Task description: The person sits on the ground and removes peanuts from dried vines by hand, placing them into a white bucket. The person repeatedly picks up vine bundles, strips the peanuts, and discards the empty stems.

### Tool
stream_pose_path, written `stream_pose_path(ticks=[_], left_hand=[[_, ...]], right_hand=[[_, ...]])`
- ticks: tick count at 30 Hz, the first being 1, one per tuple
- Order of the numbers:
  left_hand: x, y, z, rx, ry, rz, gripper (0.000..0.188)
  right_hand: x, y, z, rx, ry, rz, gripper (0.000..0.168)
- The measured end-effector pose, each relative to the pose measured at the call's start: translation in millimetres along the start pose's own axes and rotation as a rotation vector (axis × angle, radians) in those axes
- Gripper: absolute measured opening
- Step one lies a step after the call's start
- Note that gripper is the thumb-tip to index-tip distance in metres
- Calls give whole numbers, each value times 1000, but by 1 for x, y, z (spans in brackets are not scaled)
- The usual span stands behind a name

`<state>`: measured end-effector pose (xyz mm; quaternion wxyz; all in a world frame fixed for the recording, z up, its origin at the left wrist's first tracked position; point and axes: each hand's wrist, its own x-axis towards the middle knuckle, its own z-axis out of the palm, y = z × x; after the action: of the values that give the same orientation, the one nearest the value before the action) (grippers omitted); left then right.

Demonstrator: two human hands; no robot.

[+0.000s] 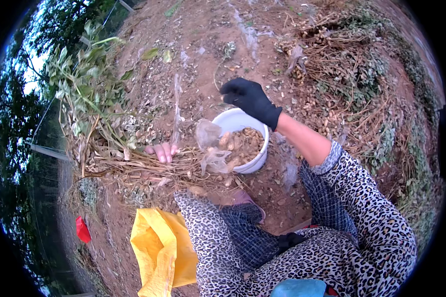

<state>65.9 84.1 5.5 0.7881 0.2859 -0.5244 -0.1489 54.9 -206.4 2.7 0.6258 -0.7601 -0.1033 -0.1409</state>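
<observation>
My left hand (162, 152) is closed around a bundle of dried peanut plants (133, 163); only its bare fingertips show over the stems. The leafy tops lean out to the left, and the root ends reach the rim of a white plastic bucket (262, 157). Peanuts in their shells (249, 143) lie inside the bucket. Scraps of thin clear plastic film (208, 133) cling by the roots at the bucket's left side. Above the far rim is my right hand (245, 98) in a black glove, its fingers bent and blurred. Whether it holds anything cannot be told.
A heap of pulled peanut plants (349, 67) covers the ground at the right. A yellow sack (160, 252) lies at the lower left, with a red object (83, 229) farther left. Torn film (247, 33) runs over the soil. A wire fence (48, 151) stands at the far left.
</observation>
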Motion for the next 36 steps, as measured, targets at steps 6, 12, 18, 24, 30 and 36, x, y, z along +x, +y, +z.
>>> stream_pose_path(ticks=[6,12,18,24,30,36], left_hand=[[-8,4,-3,-18,23,16,52],[-22,9,-17,-34,26,54,51],[-15,7,-10,-66,55,33,48],[-15,12,-11,-67,53,17,47],[-13,8,-8,-67,92,38,47],[-15,10,-6,-64,127,49,47]], right_hand=[[-8,5,0,135,-442,83,25],[-17,-11,17,352,-859,237,31],[-28,-2,30,384,-837,303,41],[-37,-6,44,563,-800,371,43],[-42,3,51,526,-715,292,24],[-44,1,70,595,-388,223,15]])
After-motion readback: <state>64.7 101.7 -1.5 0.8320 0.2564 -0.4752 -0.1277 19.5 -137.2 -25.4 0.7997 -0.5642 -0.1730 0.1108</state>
